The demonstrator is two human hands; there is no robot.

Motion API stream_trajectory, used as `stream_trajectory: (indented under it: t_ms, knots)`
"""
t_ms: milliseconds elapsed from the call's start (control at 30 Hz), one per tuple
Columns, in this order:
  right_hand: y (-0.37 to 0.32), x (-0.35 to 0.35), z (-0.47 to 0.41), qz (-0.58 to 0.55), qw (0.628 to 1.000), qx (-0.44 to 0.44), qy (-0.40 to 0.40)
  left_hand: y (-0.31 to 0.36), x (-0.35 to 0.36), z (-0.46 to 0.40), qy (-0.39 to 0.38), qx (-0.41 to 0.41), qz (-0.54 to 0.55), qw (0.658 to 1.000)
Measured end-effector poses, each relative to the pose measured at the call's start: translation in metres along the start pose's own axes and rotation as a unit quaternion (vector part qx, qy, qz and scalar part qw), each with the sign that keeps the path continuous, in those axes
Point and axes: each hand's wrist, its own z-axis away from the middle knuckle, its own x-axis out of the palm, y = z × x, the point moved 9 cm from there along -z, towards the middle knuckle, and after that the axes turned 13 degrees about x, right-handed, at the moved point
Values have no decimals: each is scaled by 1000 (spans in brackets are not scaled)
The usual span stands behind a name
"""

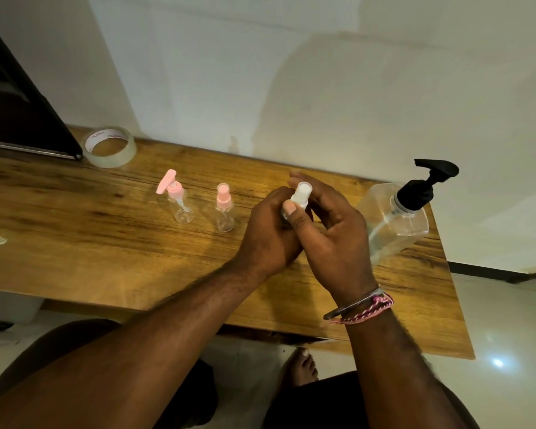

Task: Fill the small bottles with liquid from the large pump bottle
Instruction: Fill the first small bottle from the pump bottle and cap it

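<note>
A small bottle with a white top (302,195) sits between both hands above the wooden table (106,227). My left hand (271,230) wraps round its body, which is mostly hidden. My right hand (331,230) pinches the white top with thumb and fingers. Two more small clear bottles stand to the left: one with a pink pump head (178,198), one with a pink spray cap (224,209). The large clear pump bottle (398,218) with a black pump stands at the right, close to my right hand.
A roll of clear tape (109,147) lies at the back left, next to a dark slanted object (19,119). The wall runs right behind the table. The table's right edge is just past the large bottle. My foot (302,366) shows below.
</note>
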Motion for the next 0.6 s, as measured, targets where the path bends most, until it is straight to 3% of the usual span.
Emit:
stream_trajectory:
  t_ms: [200,467,600]
  knots:
    - [8,-7,-2,-8,999,14,49,3,3,0,-11,21,7,1000]
    - [-1,-6,0,-18,999,-31,37,-1,-1,0,17,-2,71,997]
    - [2,-9,-3,-17,998,-12,52,-4,-2,0,18,-8,39,999]
